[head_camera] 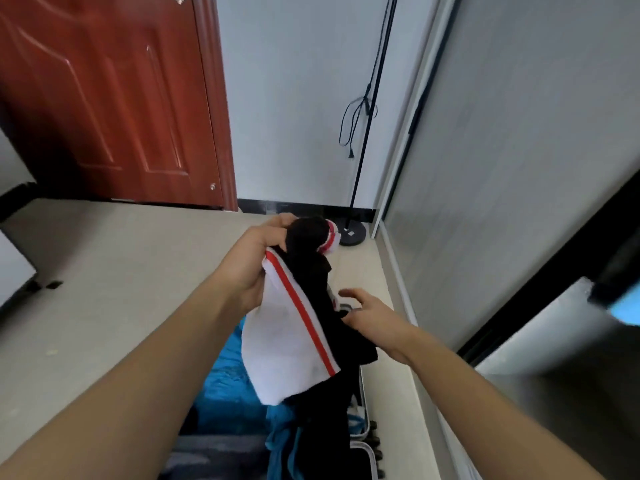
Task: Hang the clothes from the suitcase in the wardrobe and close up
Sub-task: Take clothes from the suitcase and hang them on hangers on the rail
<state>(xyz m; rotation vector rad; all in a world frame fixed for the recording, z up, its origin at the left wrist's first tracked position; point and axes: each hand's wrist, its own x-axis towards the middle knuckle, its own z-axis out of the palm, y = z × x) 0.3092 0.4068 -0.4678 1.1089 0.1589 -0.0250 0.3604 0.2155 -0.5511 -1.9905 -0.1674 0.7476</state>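
Black, white and red cloth makes up the garment (287,341), which hangs at frame centre above the open suitcase (225,393) with its blue lining at the bottom. In this head view the left hand (249,271) has its fingers curled round the bunched top end. The right hand (367,315) lies at the black side with fingers spread, clamping nothing. The piece looks soft, light and limp, with a ribbed striped band, so it is best taken at the shoulders or collar. The smooth grey wardrobe door (519,168) fills the right.
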